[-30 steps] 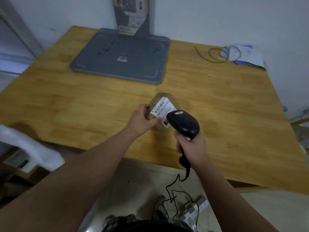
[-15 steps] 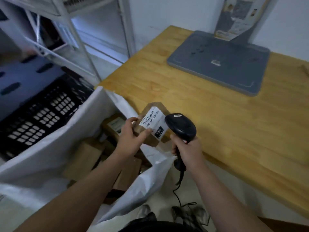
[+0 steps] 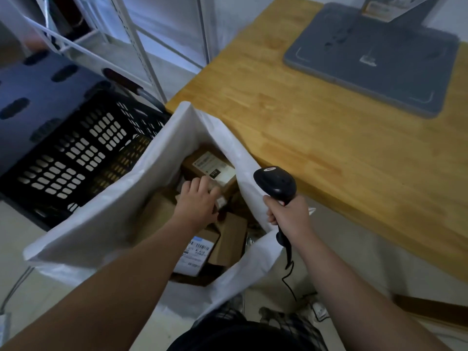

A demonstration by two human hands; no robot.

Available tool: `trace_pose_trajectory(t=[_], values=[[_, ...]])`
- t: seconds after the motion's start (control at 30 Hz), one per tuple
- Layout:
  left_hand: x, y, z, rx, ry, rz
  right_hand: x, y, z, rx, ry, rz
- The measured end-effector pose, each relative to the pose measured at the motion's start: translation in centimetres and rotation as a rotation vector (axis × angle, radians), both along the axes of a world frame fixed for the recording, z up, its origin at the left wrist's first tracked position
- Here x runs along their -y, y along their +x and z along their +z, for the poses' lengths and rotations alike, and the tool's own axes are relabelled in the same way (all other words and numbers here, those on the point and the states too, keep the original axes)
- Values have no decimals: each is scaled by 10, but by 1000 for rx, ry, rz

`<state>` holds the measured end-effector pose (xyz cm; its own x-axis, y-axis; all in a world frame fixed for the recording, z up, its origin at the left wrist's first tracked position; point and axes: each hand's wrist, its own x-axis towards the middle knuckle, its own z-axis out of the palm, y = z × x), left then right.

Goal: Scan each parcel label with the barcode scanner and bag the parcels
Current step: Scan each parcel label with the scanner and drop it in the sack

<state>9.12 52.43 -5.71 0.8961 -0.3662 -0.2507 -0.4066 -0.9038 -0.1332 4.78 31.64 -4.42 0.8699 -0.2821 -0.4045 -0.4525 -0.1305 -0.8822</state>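
My left hand point(image 3: 197, 202) reaches down into the open white bag point(image 3: 121, 203) beside the table and grips a small brown parcel point(image 3: 219, 200). The hand hides most of it, and only a corner of its white label shows. My right hand point(image 3: 288, 215) grips the handle of the black barcode scanner point(image 3: 276, 183), held upright over the bag's right edge. Its cable point(image 3: 288, 272) hangs down. Several other parcels lie in the bag: a brown box with a label point(image 3: 210, 167), a plain cardboard box point(image 3: 231, 239) and a white-labelled one point(image 3: 193, 255).
A black perforated crate point(image 3: 76, 158) stands left of the bag. The wooden table point(image 3: 329, 148) runs along the right, with a grey flat pad point(image 3: 374, 57) at its far end. White shelf posts point(image 3: 141, 46) rise behind the crate.
The view has swung left from the table to the bag. My left hand has carried the small parcel from beside the scanner down into the bag. The scanner has stayed in my right hand.
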Motion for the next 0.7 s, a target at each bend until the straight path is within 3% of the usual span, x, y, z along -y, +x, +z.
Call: trace_pose_trajectory(t=[0.13,0.47,0.7], values=[[3,-3,-10,-49,123,-10,2,-1,-4,-20,-17,-27],[47,12,21,41,-105,-66,42,-12,10,-46,39,-120],[148,36,55,96,-204,-224,141,-27,38,16,110,-281]])
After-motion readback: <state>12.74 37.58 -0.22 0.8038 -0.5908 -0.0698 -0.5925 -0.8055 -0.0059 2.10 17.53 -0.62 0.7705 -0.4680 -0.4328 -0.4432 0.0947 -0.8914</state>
